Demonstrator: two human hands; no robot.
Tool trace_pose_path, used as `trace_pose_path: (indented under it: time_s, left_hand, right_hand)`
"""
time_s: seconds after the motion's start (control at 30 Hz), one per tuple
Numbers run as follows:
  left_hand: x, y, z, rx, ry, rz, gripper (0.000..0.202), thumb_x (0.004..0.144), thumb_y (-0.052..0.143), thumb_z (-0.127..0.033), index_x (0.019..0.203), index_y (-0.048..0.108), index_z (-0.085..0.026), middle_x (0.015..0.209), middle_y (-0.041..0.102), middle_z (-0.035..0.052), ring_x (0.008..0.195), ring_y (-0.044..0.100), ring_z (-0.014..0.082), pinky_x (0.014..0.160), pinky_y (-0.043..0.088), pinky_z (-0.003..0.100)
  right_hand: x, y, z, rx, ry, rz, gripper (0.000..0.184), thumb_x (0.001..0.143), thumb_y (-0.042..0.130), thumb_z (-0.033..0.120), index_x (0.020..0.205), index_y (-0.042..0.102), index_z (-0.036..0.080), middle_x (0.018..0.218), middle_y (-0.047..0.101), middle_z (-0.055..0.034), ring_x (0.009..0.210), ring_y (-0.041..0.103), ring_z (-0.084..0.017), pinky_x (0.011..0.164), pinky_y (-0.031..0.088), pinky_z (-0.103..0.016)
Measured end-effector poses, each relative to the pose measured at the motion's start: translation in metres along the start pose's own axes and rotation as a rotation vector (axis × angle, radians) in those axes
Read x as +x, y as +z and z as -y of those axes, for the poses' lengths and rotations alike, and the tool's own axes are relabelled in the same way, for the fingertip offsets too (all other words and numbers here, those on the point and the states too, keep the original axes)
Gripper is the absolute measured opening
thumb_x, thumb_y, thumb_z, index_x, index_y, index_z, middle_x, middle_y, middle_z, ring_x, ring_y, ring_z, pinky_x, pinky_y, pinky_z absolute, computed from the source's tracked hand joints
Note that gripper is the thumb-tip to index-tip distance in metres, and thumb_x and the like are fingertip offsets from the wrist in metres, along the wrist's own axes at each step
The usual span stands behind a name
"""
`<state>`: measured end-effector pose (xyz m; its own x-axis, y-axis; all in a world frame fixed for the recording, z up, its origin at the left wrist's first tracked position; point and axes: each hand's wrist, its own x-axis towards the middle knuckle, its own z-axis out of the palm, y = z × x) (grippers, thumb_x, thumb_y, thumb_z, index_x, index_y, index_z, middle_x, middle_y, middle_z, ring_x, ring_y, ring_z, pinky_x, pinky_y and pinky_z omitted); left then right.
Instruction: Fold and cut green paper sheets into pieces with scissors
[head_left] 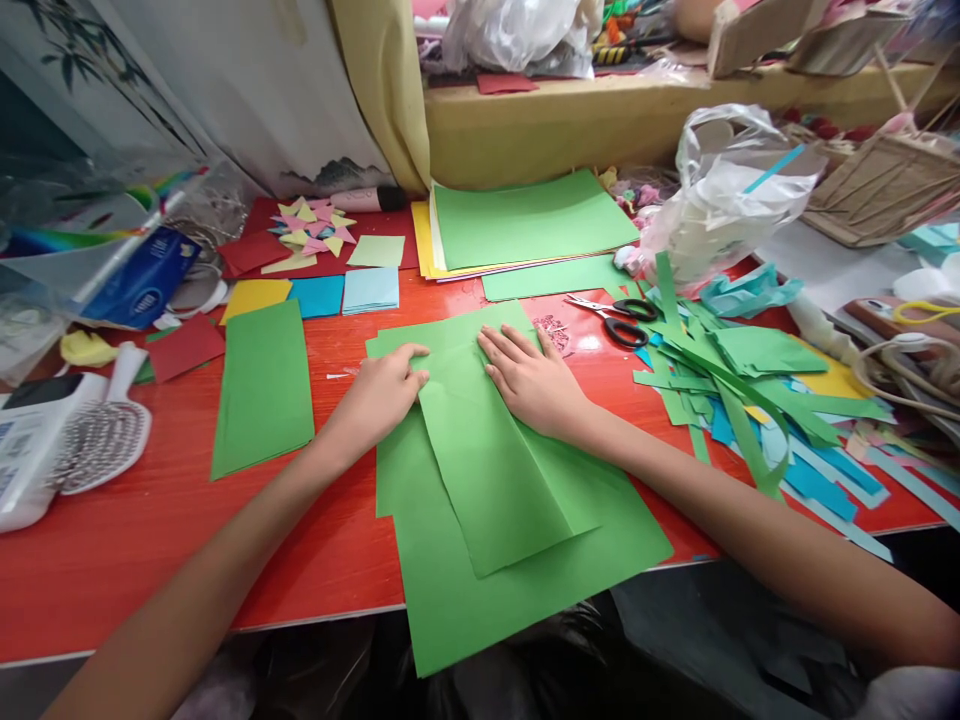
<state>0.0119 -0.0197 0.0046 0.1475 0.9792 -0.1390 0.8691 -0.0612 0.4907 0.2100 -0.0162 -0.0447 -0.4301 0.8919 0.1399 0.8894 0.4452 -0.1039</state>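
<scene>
A folded sheet of green paper (495, 480) lies in front of me, its upper flap slightly raised at the near end. Beneath it are larger green sheets (465, 610), one reaching past the table's front edge. My left hand (382, 395) is at the folded sheet's left edge, fingers curled and thumb close to the index finger, closed on the paper. Flat on top of the sheet rests my right hand (536, 380), fingers stretched out and holding nothing. Black-handled scissors (619, 315) lie beyond my right hand.
Paper strips and scraps (757, 400) are heaped at the right. A green paper stack (266, 385) lies left, near a hairbrush (112, 430). Behind are blue paper squares (371, 290), paper stars (315, 225), large green sheets (532, 220) and a plastic bag (727, 210).
</scene>
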Motion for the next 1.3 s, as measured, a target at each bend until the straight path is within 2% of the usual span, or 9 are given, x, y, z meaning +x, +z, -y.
trace_pose_path:
  time_s: [0.3, 0.47, 0.57, 0.67, 0.73, 0.83, 0.93, 1.07, 1.3]
  left_hand:
    - [-0.002, -0.002, -0.002, -0.022, -0.025, 0.035, 0.037, 0.084, 0.044, -0.03, 0.118, 0.055, -0.019, 0.062, 0.055, -0.0005, 0.064, 0.052, 0.0165, 0.059, 0.034, 0.026]
    - [-0.001, -0.001, 0.001, -0.003, -0.006, -0.037, 0.037, 0.084, 0.043, -0.031, 0.117, 0.054, -0.021, 0.063, 0.052, -0.0001, 0.063, 0.051, 0.0174, 0.058, 0.033, 0.027]
    - [0.0, 0.0, 0.003, -0.016, 0.004, -0.096, 0.035, 0.085, 0.041, -0.031, 0.118, 0.052, -0.021, 0.062, 0.05, -0.0007, 0.06, 0.048, 0.0164, 0.056, 0.032, 0.026]
    - [0.0, 0.0, 0.005, -0.058, -0.011, -0.129, 0.033, 0.085, 0.04, -0.029, 0.116, 0.051, -0.021, 0.061, 0.048, -0.0019, 0.056, 0.048, 0.0148, 0.055, 0.032, 0.026]
    - [0.0, 0.0, 0.005, -0.097, -0.028, -0.131, 0.033, 0.085, 0.041, -0.028, 0.116, 0.05, -0.021, 0.06, 0.047, -0.0026, 0.052, 0.048, 0.0137, 0.053, 0.032, 0.026]
    - [0.0, 0.0, 0.004, -0.137, -0.047, -0.106, 0.033, 0.085, 0.041, -0.028, 0.116, 0.049, -0.02, 0.056, 0.047, -0.0037, 0.047, 0.048, 0.0128, 0.05, 0.033, 0.025]
    - [0.001, -0.001, 0.004, -0.146, -0.067, -0.096, 0.032, 0.084, 0.043, -0.029, 0.114, 0.05, -0.021, 0.056, 0.047, -0.004, 0.045, 0.047, 0.0121, 0.049, 0.033, 0.025]
    - [0.004, 0.0, 0.008, -0.144, -0.069, -0.101, 0.029, 0.083, 0.045, -0.032, 0.109, 0.053, -0.021, 0.059, 0.05, -0.0028, 0.046, 0.046, 0.0119, 0.05, 0.034, 0.026]
    - [0.009, 0.001, 0.015, -0.124, -0.06, -0.106, 0.025, 0.081, 0.048, -0.032, 0.103, 0.057, -0.022, 0.071, 0.055, 0.0005, 0.057, 0.05, 0.0134, 0.054, 0.035, 0.026]
  right_hand:
    - [-0.001, -0.001, 0.0, 0.006, -0.006, -0.003, 0.051, 0.096, 0.017, 0.032, 0.142, 0.03, 0.015, 0.148, 0.028, -0.0017, 0.137, 0.024, -0.023, 0.11, 0.014, -0.053]
    - [0.0, 0.001, -0.002, 0.04, -0.01, -0.001, 0.052, 0.096, 0.017, 0.035, 0.142, 0.03, 0.016, 0.149, 0.029, -0.0013, 0.138, 0.023, -0.022, 0.111, 0.012, -0.052]
    - [0.0, -0.003, -0.004, 0.089, 0.013, -0.003, 0.054, 0.096, 0.019, 0.038, 0.142, 0.031, 0.013, 0.148, 0.031, -0.0046, 0.137, 0.025, -0.021, 0.113, 0.012, -0.049]
    - [-0.001, -0.011, -0.003, 0.099, 0.027, -0.07, 0.057, 0.095, 0.022, 0.041, 0.141, 0.031, 0.007, 0.147, 0.033, -0.0093, 0.137, 0.025, -0.021, 0.114, 0.011, -0.044]
    - [-0.003, -0.015, -0.003, 0.088, -0.01, -0.094, 0.058, 0.095, 0.025, 0.042, 0.141, 0.031, 0.007, 0.147, 0.031, -0.0094, 0.138, 0.023, -0.02, 0.114, 0.011, -0.042]
    - [-0.004, -0.013, -0.003, 0.082, -0.059, -0.016, 0.06, 0.094, 0.026, 0.045, 0.141, 0.031, 0.008, 0.148, 0.029, -0.009, 0.138, 0.021, -0.02, 0.114, 0.015, -0.041]
    - [-0.003, -0.007, -0.004, 0.048, -0.079, 0.055, 0.059, 0.095, 0.024, 0.046, 0.142, 0.03, 0.011, 0.149, 0.027, -0.0079, 0.138, 0.021, -0.022, 0.113, 0.015, -0.045]
    - [-0.003, -0.003, -0.004, 0.015, -0.067, 0.049, 0.052, 0.097, 0.016, 0.039, 0.143, 0.028, 0.017, 0.15, 0.025, -0.0044, 0.138, 0.02, -0.021, 0.112, 0.014, -0.048]
    - [-0.003, -0.002, 0.0, 0.006, -0.023, 0.041, 0.051, 0.096, 0.015, 0.035, 0.143, 0.029, 0.018, 0.15, 0.025, -0.0039, 0.138, 0.021, -0.021, 0.111, 0.014, -0.05]
